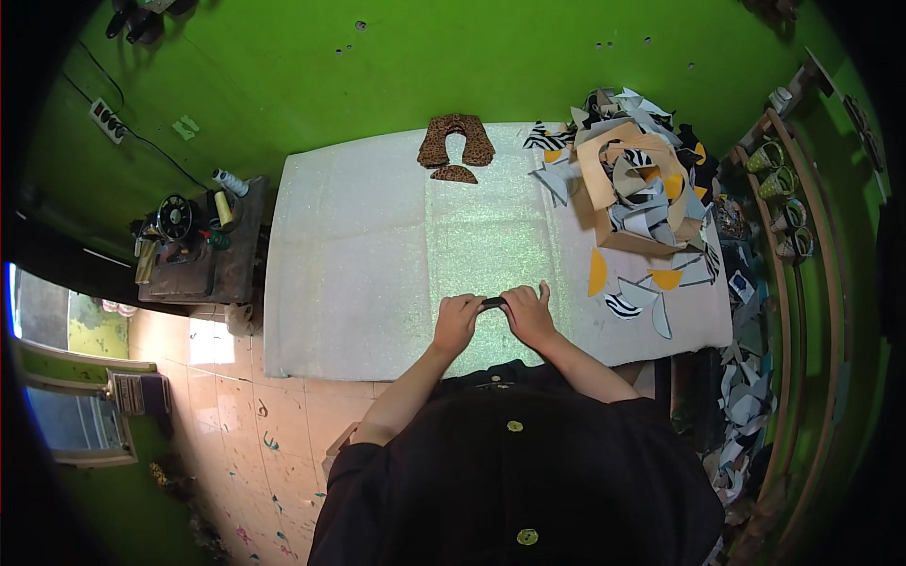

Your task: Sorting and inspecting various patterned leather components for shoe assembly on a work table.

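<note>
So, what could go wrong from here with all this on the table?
The small black piece spans the left hand and right hand, so it might slip if either grip loosens. The cardboard box is heaped with scraps, which could tumble onto the white tabletop.

No words, numbers or signs could be read. Any print on the small blue-and-white piece (742, 284) at the right, or on the pale thread cone (229, 183) at the left, was too small to make out.
</note>
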Tool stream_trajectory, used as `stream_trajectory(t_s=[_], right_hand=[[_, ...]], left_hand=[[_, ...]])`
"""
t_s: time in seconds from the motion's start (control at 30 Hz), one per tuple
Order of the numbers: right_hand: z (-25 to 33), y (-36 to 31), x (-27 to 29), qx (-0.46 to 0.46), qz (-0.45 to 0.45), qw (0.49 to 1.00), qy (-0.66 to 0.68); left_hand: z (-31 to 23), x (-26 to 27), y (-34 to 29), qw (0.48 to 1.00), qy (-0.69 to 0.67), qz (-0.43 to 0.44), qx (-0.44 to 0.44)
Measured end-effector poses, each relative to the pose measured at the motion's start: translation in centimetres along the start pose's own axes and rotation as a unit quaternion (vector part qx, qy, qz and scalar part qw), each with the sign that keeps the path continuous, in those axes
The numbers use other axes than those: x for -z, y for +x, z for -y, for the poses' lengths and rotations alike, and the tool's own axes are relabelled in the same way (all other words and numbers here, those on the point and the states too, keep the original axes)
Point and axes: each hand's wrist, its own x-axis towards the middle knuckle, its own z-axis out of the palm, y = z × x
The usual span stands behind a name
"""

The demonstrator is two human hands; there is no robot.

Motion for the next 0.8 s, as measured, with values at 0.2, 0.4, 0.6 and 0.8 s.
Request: stream_trajectory(t_s=[0.2, 0.4, 0.6, 0.8], right_hand=[[0.6, 1.6, 2.3, -0.133, 0.079, 0.984, 0.087], [-0.8, 2.9, 2.4, -0.137, 0.096, 0.985, 0.043], [-1.0, 3.7, 4.2, -0.061, 0.142, 0.987, 0.048], [-0.6, 4.2, 2.6, -0.031, 0.142, 0.989, 0.029]], left_hand=[[-0.5, 0.9, 2.4, 0.992, -0.073, 0.024, 0.1], [-0.1, 2.2, 3.7, 0.981, -0.049, 0.029, 0.184], [-1.5, 3.7, 4.8, 0.989, 0.032, 0.138, 0.051], [-0.7, 2.5, 5.9, 0.965, 0.082, 0.23, 0.096]])
